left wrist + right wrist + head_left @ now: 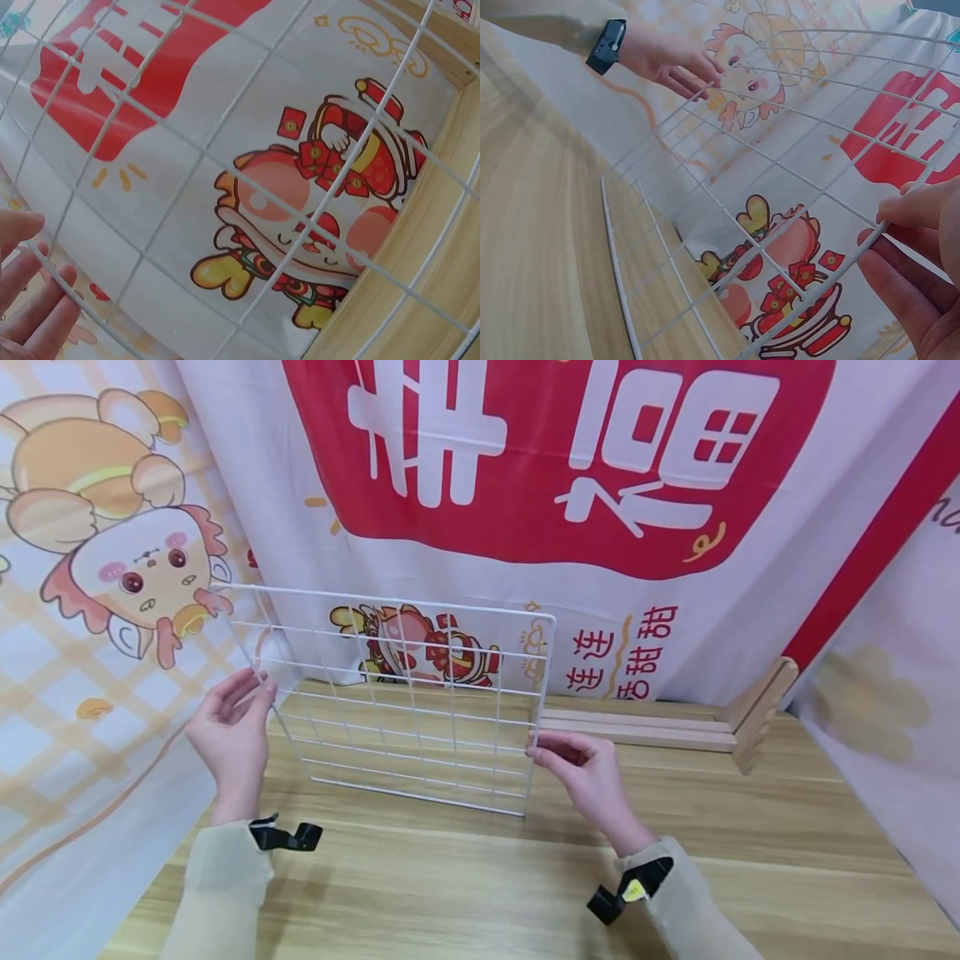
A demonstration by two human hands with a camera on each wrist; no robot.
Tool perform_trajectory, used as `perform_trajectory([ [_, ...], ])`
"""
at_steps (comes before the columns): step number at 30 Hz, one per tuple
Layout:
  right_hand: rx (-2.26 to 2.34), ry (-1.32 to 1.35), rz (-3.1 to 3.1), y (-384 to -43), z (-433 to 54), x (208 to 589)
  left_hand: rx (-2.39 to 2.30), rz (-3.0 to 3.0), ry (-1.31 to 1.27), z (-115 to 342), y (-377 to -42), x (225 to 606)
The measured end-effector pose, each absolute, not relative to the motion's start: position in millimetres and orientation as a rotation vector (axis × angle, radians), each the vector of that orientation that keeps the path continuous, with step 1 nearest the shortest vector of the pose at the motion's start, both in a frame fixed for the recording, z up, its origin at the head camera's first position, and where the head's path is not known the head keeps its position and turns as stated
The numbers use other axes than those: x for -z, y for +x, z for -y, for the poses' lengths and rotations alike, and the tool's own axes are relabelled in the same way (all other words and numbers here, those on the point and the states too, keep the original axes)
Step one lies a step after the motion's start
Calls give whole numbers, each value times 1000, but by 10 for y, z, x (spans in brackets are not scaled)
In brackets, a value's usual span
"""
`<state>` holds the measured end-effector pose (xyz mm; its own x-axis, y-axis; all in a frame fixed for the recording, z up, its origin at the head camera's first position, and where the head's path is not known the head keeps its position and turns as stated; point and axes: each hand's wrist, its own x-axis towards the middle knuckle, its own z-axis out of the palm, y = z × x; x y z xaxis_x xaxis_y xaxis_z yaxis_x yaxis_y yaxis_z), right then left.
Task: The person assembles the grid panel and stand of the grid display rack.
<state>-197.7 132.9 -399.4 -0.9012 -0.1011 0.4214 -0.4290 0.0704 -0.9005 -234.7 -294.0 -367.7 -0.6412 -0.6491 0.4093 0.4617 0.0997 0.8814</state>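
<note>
A white wire grid panel [407, 677] stands on edge on the wooden tabletop, its top leaning up toward the back cloth. My left hand [236, 727] holds its left side wire between thumb and fingers; in the left wrist view the fingertips [69, 283] lie right at that outer wire. On the opposite side, my right hand [585, 768] pinches the right side wire a little below mid-height. Close up in the right wrist view, the thumb and fingers of the right hand [919, 262] meet around the edge wire of the grid [776, 163].
Behind the grid at the right, a wooden piece with a long rail and an upright end [761, 714] rests along the table's back. White printed cloth [442, 552] hangs at the back, with patterned cloth [90, 710] on the left. Bare wood tabletop [450, 893] lies in front.
</note>
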Motion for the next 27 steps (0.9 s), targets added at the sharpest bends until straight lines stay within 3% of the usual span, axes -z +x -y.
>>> perform_trajectory([
  [6,-1908,557,2107,-1873,-1296,3818,1662,1550,164,2836,-2267,3534],
  [27,-1909,560,2101,-1863,-1283,3828,1640,1871,5,2465,-1887,3253],
])
